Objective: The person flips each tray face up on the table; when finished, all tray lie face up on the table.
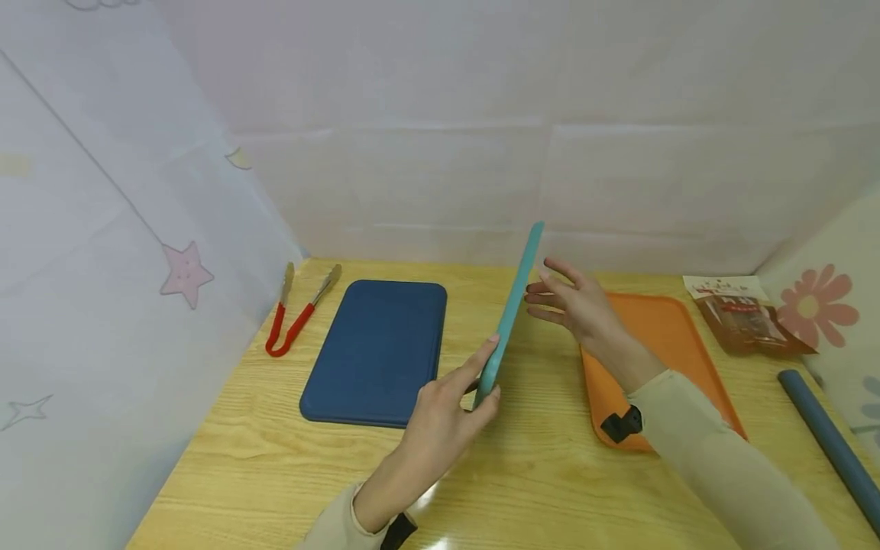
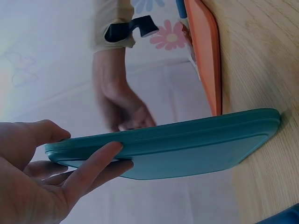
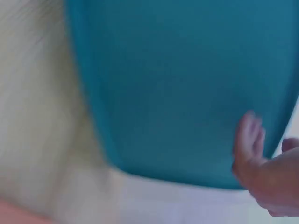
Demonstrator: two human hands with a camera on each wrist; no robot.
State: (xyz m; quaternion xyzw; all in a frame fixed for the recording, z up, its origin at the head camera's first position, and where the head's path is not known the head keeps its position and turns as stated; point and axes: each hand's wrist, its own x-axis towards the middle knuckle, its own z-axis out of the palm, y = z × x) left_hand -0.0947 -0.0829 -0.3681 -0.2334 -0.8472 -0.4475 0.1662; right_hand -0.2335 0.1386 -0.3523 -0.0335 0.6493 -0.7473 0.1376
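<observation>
A teal tray (image 1: 512, 313) stands tilted on edge over the middle of the table. My left hand (image 1: 440, 420) pinches its near end, thumb on one side and fingers on the other; the left wrist view shows this hand (image 2: 60, 172) gripping the teal tray (image 2: 187, 144) by its rim. My right hand (image 1: 584, 313) is just right of the tray's far part, fingers spread and lightly bent, holding nothing. In the right wrist view the hand (image 3: 266, 168) is before the tray's broad face (image 3: 182, 93); whether it touches cannot be told.
A dark blue tray (image 1: 378, 351) lies left of centre, with red-handled tongs (image 1: 296, 321) beyond it. On the right are an orange tray (image 1: 653, 328), a brown snack packet (image 1: 745, 317) and a grey-blue roll (image 1: 825, 435). Cloth walls (image 1: 440, 153) stand behind and at the sides.
</observation>
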